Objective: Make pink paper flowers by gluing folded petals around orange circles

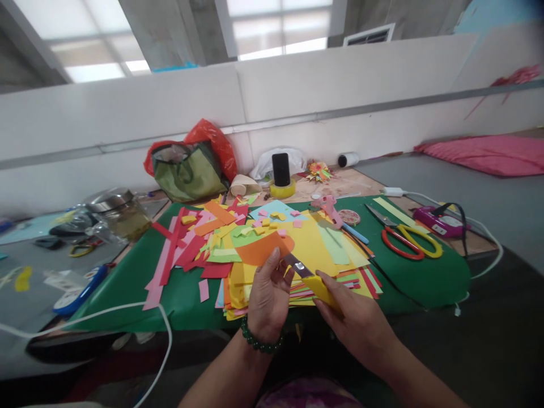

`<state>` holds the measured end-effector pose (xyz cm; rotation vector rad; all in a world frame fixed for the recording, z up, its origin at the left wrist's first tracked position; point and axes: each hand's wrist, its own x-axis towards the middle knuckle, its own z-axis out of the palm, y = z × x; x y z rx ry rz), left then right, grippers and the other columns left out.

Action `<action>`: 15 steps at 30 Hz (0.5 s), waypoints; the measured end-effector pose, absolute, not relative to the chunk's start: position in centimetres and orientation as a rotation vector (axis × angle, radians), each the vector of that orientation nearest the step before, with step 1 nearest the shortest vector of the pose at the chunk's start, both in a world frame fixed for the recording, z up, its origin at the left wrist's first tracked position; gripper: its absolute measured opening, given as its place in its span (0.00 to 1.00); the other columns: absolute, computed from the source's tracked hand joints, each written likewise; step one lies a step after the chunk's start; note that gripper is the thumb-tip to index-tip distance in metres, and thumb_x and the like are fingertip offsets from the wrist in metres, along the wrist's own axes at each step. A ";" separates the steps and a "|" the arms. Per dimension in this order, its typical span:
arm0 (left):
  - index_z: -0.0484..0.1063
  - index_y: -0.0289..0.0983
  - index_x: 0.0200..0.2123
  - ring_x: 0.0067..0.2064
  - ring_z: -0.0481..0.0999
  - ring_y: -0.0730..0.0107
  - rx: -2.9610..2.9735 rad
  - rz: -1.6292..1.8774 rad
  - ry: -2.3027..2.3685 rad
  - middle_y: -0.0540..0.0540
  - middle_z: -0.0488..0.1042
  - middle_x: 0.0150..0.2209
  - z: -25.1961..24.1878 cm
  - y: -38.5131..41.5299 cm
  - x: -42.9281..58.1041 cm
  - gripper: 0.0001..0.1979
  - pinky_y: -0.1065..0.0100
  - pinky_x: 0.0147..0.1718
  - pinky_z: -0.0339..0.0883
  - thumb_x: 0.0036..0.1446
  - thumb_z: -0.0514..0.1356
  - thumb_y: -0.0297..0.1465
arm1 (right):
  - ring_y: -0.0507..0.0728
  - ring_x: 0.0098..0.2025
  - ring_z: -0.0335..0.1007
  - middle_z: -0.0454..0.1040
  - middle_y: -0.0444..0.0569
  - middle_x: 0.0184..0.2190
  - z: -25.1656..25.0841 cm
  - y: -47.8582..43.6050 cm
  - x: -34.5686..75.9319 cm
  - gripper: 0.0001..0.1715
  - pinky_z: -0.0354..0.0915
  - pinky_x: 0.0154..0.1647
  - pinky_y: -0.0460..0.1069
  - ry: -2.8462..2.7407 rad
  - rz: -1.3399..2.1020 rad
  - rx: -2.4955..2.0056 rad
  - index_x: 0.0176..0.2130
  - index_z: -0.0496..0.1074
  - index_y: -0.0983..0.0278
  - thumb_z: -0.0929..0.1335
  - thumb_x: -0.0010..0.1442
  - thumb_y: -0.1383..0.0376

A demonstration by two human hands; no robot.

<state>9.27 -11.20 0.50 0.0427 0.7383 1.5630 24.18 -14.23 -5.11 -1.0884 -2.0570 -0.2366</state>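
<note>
My left hand, with a green bead bracelet on the wrist, pinches an orange piece of paper at its lower edge. My right hand grips a yellow utility knife; its metal blade points up-left at the orange paper near my left thumb. Both hands hover over the near edge of a pile of coloured paper sheets and strips lying on a green mat.
Red and yellow scissors, a pink tool and a purple glue gun lie at the right. A phone on a tape roll, a green bag and a jar stand behind. White cable hangs at the left.
</note>
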 end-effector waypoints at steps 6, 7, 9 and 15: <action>0.75 0.34 0.27 0.26 0.77 0.78 0.097 1.618 0.748 0.51 0.79 0.25 0.2 -11.0 9.1 0.05 0.77 0.26 0.70 0.50 0.66 0.21 | 0.57 0.28 0.78 0.81 0.57 0.37 -5.4 -14.0 23.3 0.22 0.72 0.26 0.48 -2.008 -0.256 -1.064 0.58 0.65 0.71 0.61 0.68 0.65; 0.75 0.33 0.26 0.25 0.77 0.78 0.111 1.626 0.765 0.51 0.78 0.24 0.2 -11.0 9.0 0.05 0.78 0.25 0.69 0.48 0.68 0.21 | 0.56 0.27 0.78 0.81 0.56 0.36 -5.3 -14.0 23.4 0.22 0.71 0.26 0.47 -2.013 -0.246 -1.062 0.58 0.65 0.71 0.61 0.68 0.65; 0.74 0.33 0.24 0.23 0.76 0.78 0.142 1.643 0.797 0.52 0.77 0.22 0.2 -10.9 8.9 0.07 0.78 0.23 0.67 0.44 0.70 0.22 | 0.56 0.27 0.77 0.81 0.55 0.35 -5.2 -14.0 23.8 0.22 0.71 0.26 0.47 -2.028 -0.235 -1.063 0.58 0.65 0.70 0.60 0.68 0.65; 0.72 0.33 0.22 0.22 0.75 0.78 0.153 1.652 0.824 0.53 0.75 0.20 -0.1 -10.6 8.7 0.16 0.78 0.22 0.67 0.30 0.76 0.26 | 0.55 0.27 0.77 0.81 0.55 0.36 -5.3 -13.7 24.7 0.23 0.71 0.26 0.46 -2.030 -0.286 -1.052 0.60 0.65 0.70 0.61 0.68 0.65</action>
